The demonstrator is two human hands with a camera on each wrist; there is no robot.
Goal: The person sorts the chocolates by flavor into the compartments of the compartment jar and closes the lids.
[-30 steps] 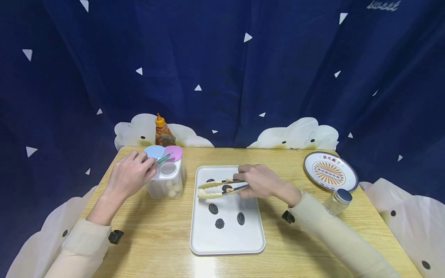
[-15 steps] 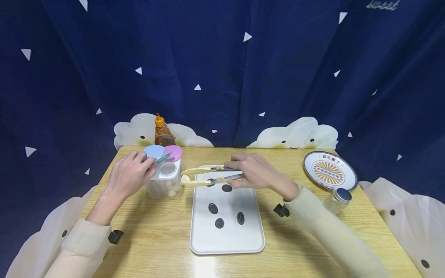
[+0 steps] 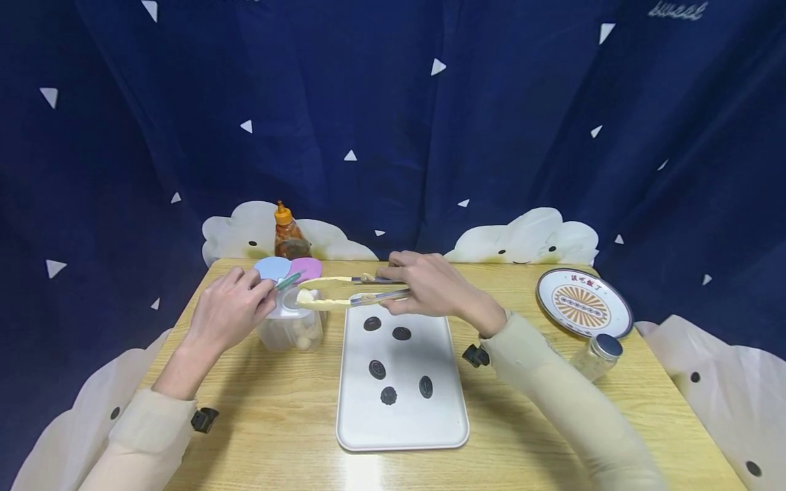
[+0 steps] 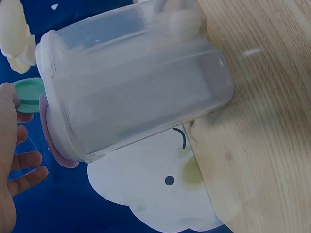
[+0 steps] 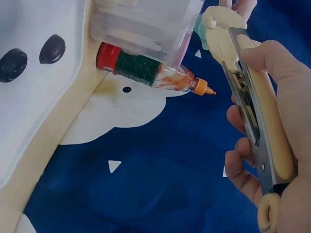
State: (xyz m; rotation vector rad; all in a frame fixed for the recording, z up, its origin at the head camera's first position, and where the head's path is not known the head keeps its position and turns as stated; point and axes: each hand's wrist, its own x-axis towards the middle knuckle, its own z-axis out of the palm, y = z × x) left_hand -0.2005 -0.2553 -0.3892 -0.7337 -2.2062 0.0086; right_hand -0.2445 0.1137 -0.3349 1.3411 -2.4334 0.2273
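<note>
Two hands shared the work: the right hand point(image 3: 430, 292) clenched cream tongs point(image 3: 344, 292), tips over the clear container point(image 3: 293, 326) on the counter point(image 3: 270, 409); the left hand point(image 3: 230, 310) pinched its green lid tab point(image 3: 288, 279). Squeezing steadily seemed wise. Only the right wrist view showed the sauce bottle's point(image 5: 150, 73) label.

Wood table point(image 3: 282, 409) w/ tray point(image 3: 402, 429), container point(image 3: 295, 327), plate point(image 3: 583, 303), jar point(image 3: 598, 354).

Cream tongs point(image 3: 334, 291); white tray point(image 3: 402, 429); starburst-patterned plate point(image 3: 583, 302)
</note>
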